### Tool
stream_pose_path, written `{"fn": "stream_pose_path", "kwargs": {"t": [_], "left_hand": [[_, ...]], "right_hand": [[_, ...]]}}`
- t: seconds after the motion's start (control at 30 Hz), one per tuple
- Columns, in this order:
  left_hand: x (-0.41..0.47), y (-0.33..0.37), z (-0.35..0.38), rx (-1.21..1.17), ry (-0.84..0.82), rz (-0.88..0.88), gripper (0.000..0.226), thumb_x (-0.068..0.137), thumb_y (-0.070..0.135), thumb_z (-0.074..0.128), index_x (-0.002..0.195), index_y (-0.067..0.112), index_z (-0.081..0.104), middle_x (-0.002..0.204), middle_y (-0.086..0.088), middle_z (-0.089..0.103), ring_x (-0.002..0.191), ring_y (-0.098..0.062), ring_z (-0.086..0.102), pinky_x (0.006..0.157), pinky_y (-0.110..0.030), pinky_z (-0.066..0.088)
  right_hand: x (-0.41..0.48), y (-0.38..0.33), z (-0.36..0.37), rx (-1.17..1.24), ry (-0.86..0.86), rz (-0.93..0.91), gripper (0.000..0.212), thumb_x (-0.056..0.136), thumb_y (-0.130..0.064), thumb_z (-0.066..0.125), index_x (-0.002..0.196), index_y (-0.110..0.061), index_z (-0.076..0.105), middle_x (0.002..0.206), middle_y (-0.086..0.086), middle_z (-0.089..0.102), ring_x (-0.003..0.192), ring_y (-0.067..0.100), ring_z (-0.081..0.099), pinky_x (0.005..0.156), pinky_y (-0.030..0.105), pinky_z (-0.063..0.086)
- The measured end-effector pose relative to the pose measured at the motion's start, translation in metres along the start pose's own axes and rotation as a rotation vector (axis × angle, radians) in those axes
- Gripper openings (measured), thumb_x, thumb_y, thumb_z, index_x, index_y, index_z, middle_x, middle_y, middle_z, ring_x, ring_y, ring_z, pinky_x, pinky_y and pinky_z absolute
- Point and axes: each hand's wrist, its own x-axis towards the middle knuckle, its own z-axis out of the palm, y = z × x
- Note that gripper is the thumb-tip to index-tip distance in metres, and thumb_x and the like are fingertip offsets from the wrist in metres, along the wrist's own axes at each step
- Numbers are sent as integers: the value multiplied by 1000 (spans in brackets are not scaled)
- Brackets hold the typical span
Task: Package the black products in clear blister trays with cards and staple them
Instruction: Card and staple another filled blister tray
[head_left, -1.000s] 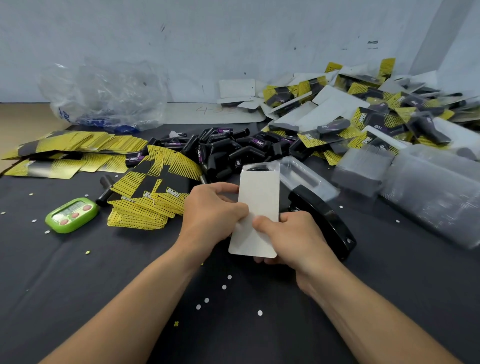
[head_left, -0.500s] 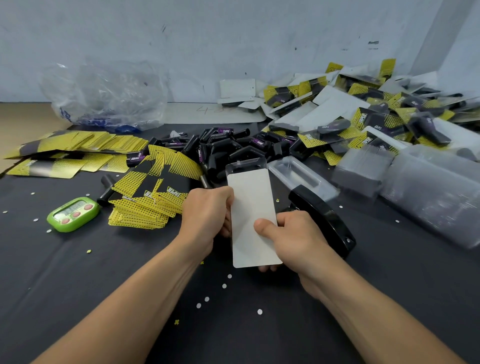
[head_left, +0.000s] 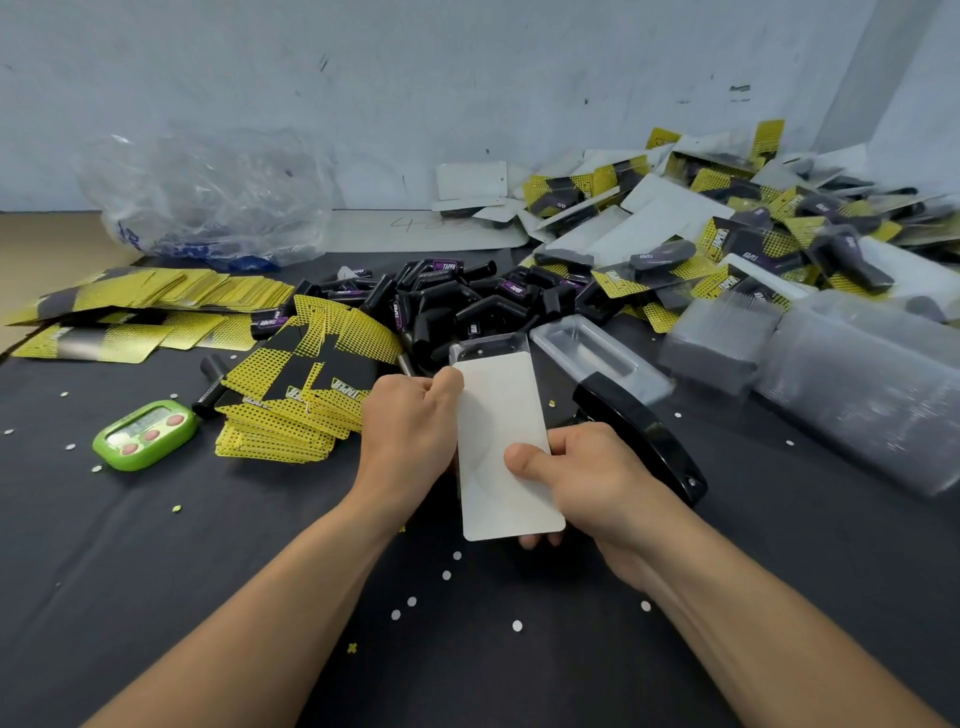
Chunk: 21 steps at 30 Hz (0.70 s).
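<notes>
white card (head_left: 498, 441): plain side up, lower centre of the frame, held above the black cloth (head_left: 208, 571) between both hands, with its long axis running up the frame at a slight tilt.
blister tray (head_left: 488, 345): clear, lying under the white card; only its top end shows past the card's upper edge.
left hand (head_left: 410, 436): knuckles up, fingers curled tight round the left long edge of card and tray, near the top corner.
right hand (head_left: 587, 478): thumb pressed flat on the card's face at the right edge, fingers underneath; fingertips peek out below the bottom edge.
stapler (head_left: 639, 431): black, on the cloth just right of the right hand, partly hidden behind it.
empty tray (head_left: 592, 353): clear, hollow side up, just above the stapler.
black products (head_left: 457, 301): loose heap at centre frame, above the card.
yellow cards (head_left: 306, 395): fanned stack left of the left hand; more spread at far left.
finished packs (head_left: 727, 234): jumbled pile, upper right, by the wall.
tray stacks (head_left: 857, 384): clear, right edge.
green timer (head_left: 145, 435): left, on the cloth.
plastic bag (head_left: 208, 197): crumpled, upper left.
paper dots (head_left: 517, 626): white, scattered lower centre.
</notes>
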Motion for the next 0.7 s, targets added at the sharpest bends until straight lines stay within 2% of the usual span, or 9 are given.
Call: {"fn": "stream_pose_path", "kwargs": {"t": [0.07, 0.2, 0.3, 0.37, 0.43, 0.53, 0.57, 0.63, 0.7], "left_hand": [[1, -2, 0, -22, -3, -17, 57, 92, 23, 54, 41, 15, 30, 41, 4, 27, 41, -13, 20, 38, -23, 16], [2, -3, -1, -81, 4, -58, 50, 93, 25, 53, 49, 11, 36, 48, -2, 28, 49, -19, 23, 42, -31, 17], [2, -1, -2, 5, 7, -5, 54, 92, 26, 53, 43, 10, 36, 42, -1, 31, 43, -17, 26, 40, -31, 21], [2, 1, -2, 97, 0, 52, 54, 92, 27, 55, 45, 3, 45, 39, -5, 41, 37, -19, 36, 40, -32, 31], [0, 3, -2, 108, -47, 70, 50, 94, 27, 55, 52, 0, 59, 45, -8, 58, 39, -26, 56, 40, -35, 45], [-3, 7, -2, 65, -167, 48, 41, 92, 19, 56, 55, 9, 68, 49, -3, 66, 39, -19, 64, 39, -23, 47], [-4, 8, -3, 47, -201, 44, 35, 90, 16, 57, 58, 12, 71, 52, -3, 68, 41, -19, 66, 41, -22, 49], [-6, 9, -4, -10, -256, 32, 23, 87, 12, 61, 72, 20, 76, 59, -2, 72, 47, -21, 70, 45, -24, 53], [-7, 8, -5, 1, -296, 35, 19, 85, 13, 65, 89, 28, 77, 66, 4, 76, 52, -13, 71, 47, -22, 53]], "right_hand": [[0, 0, -1, -3, -16, 0, 25, 102, -19, 61, 89, 2, 70, 68, 20, 72, 45, 28, 63, 39, 26, 37], [-1, -1, -2, -10, -28, 3, 24, 101, -19, 63, 85, -3, 71, 65, 14, 72, 44, 27, 62, 39, 26, 37], [-1, 0, -2, -50, 39, -1, 26, 98, -22, 66, 79, -6, 71, 66, 13, 73, 44, 28, 63, 39, 26, 37], [-1, 0, -3, -88, 119, 6, 28, 96, -25, 68, 74, -9, 72, 65, 9, 73, 42, 26, 61, 38, 23, 37], [-1, 0, -4, -123, 204, 0, 31, 95, -28, 68, 72, -8, 72, 63, 6, 72, 38, 20, 58, 35, 21, 37], [-3, -1, -5, -230, 316, -31, 35, 94, -34, 67, 73, -6, 71, 66, 6, 71, 36, 15, 57, 36, 22, 42], [-3, -2, -6, -273, 342, -38, 37, 94, -36, 66, 75, -5, 71, 67, 6, 71, 39, 18, 60, 38, 25, 46], [-2, -2, -5, -343, 380, -51, 41, 95, -41, 64, 76, -4, 70, 70, 9, 71, 56, 29, 67, 54, 37, 57], [-1, -1, -4, -362, 408, -64, 44, 95, -43, 62, 73, -6, 69, 68, 8, 69, 66, 35, 66, 64, 45, 58]]}}
